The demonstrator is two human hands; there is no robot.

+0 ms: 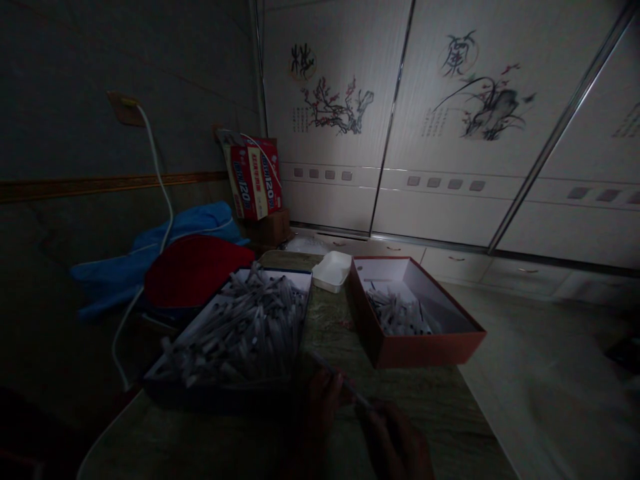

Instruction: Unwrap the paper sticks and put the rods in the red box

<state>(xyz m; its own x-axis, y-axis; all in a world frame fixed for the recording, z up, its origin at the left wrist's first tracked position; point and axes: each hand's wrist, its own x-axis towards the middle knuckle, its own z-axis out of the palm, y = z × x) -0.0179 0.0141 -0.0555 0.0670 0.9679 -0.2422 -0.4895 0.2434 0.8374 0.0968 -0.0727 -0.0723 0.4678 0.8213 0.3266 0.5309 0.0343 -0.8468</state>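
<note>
In the dim head view, a slim pen-like stick point(353, 389) runs slantwise between my two hands. My left hand point(323, 398) is closed on its middle part, with the far end poking out beyond the fingers. My right hand point(397, 437) pinches the near end. To the left of my hands lies a dark-sided box point(220, 395) heaped with slender, pale, translucent tube-like pieces point(255, 327). A reddish-brown box point(425, 350) to the right holds a smaller pile of similar thin pieces point(397, 312), some dark-tipped. Darkness hides their exact kind.
Between the boxes, farther back, sits a white open container point(332, 271) on the table point(330, 320). A red round cushion-like thing point(195, 270) and blue cloth point(200, 223) are at left, near a white cable point(154, 147). Stacked cartons point(254, 177) stand before the sliding wardrobe doors point(330, 200).
</note>
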